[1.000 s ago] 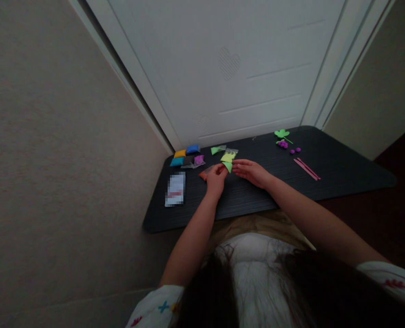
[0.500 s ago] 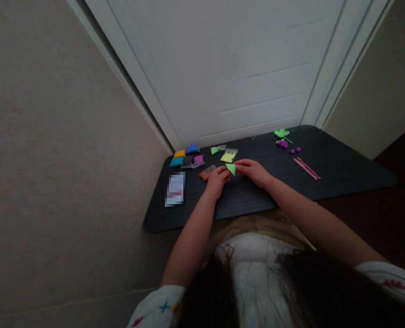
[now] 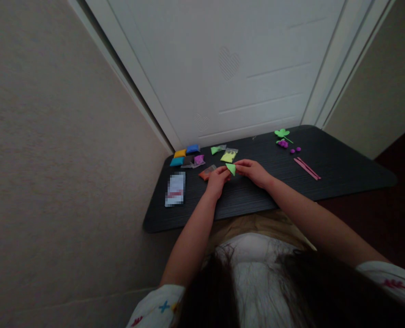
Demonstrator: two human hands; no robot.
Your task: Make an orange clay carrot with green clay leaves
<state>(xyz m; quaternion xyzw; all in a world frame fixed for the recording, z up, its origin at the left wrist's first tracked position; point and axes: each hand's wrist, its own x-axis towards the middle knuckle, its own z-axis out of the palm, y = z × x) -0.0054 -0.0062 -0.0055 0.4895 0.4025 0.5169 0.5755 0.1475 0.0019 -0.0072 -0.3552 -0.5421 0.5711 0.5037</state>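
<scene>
Between my two hands is a small, flat, light green piece of modelling clay (image 3: 231,169), roughly triangular with a point toward me. My left hand (image 3: 218,179) pinches its left side between thumb and fingers. On the right edge, the fingertips of my right hand (image 3: 253,171) are closed on the same piece. An orange-red clay packet (image 3: 205,175) lies just beyond my left hand, partly covered by it. Behind the hands sit a yellow clay packet (image 3: 229,156) and an opened green clay packet (image 3: 217,149).
On the dark table (image 3: 353,168), blue (image 3: 192,149), orange, teal, black and purple packets stand back left, near a blurred white card or phone (image 3: 175,189). To the right lie a green clay leaf shape (image 3: 282,133), purple clay balls (image 3: 283,144) and pink tools (image 3: 307,168).
Almost nothing differs. Both hands keep their hold on the green clay in the same place, with at most a tiny shift of the fingers.
</scene>
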